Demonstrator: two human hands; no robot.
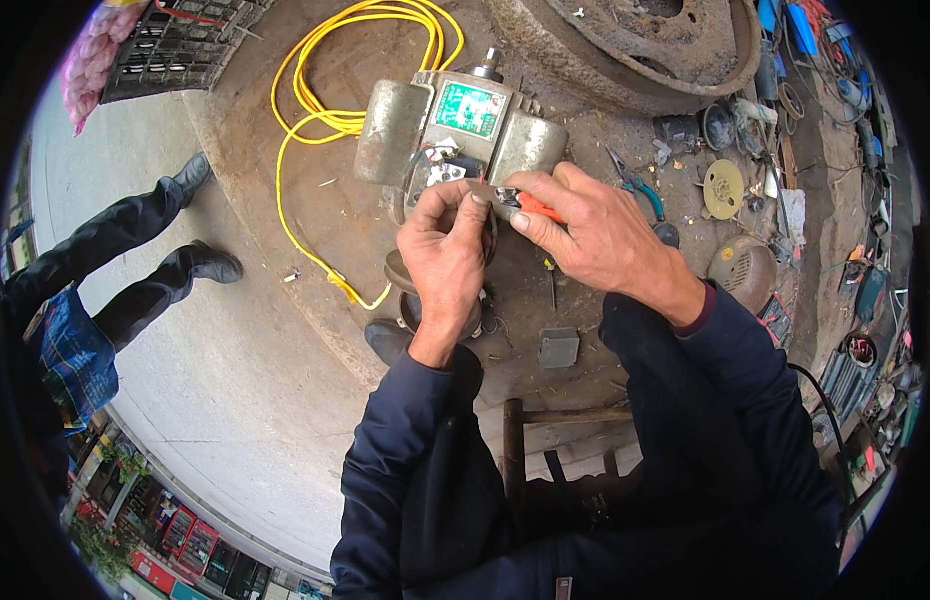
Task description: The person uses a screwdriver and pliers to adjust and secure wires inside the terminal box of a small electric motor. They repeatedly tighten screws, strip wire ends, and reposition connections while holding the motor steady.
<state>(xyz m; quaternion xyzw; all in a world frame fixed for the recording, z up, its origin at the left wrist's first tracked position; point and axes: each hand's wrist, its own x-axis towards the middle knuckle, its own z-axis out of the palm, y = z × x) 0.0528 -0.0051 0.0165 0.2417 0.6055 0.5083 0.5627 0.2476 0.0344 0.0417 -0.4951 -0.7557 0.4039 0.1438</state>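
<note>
In the middle of the view, my left hand [443,255] is closed in a pinch beside the jaws of some pliers; what it holds is too small to make out. My right hand [595,230] grips the orange-red handled pliers [535,205]. Both hands are over the near end of a grey electric motor [525,148] with a green label plate, a shaft on top and an open terminal area with wires, partly hidden by my fingers. A dark round part [408,272] lies below, partly behind my left hand.
Yellow cable [283,185] loops left of the motor. Rusty wheel [595,45] behind; teal-handled pliers [647,195], yellow spool [722,190] and scattered parts on the right. Small grey box [559,348] near my knees. Another person [135,215] stands at left, near a black crate [165,50].
</note>
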